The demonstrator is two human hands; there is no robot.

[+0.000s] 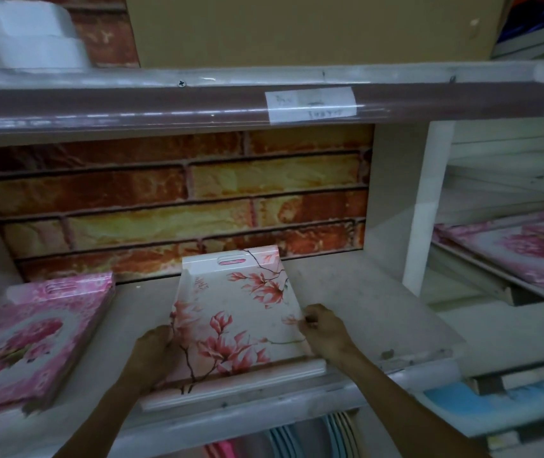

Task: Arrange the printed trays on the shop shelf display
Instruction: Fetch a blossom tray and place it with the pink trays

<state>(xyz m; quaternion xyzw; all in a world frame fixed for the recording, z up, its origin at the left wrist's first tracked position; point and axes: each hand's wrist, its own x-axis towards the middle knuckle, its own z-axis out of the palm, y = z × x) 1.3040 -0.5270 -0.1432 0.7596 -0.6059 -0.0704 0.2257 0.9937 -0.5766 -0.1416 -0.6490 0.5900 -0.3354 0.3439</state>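
While lying flat on the shelf [363,312], centre, near end overhanging the front lip, magnolia-print tray [234,322] held on both long sides. Left hand [153,347] curled round left rim; right hand [323,328] pinching right rim, thumb on top. Looks stiff, light, glossy, probably slippery; raised rims and the slot handle [230,259] at the far end seem the surest holds. Pink rose trays [32,335] stacked near left, apart from it. Bare shelf right of the tray up to a white upright [426,209]. Brick-pattern back panel [171,200] just behind the far end, so little room to push deeper. Upper shelf edge [230,100] low overhead. More pink trays [522,249] far right.
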